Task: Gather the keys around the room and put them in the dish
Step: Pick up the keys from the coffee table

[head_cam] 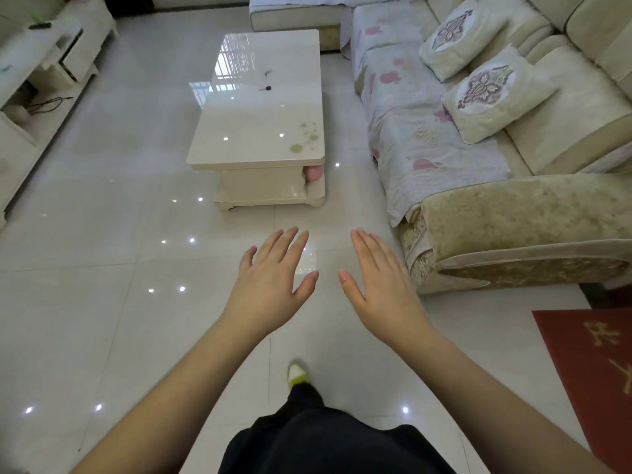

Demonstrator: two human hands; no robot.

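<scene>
While both arms reach forward over the tiled floor (102, 302), the left hand (273, 285) and right hand (379, 289) hover palm-down, fingers straight and spread, holding nothing. Two keys lie well ahead on the glossy bench (260, 131): a black-headed key (266, 88) and a smaller key (267, 73) (too small to detail). A sofa (513, 213) stands right.

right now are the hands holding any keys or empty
Empty. Left hand and right hand are spread flat, holding nothing; two keys lie on the coffee table.
</scene>
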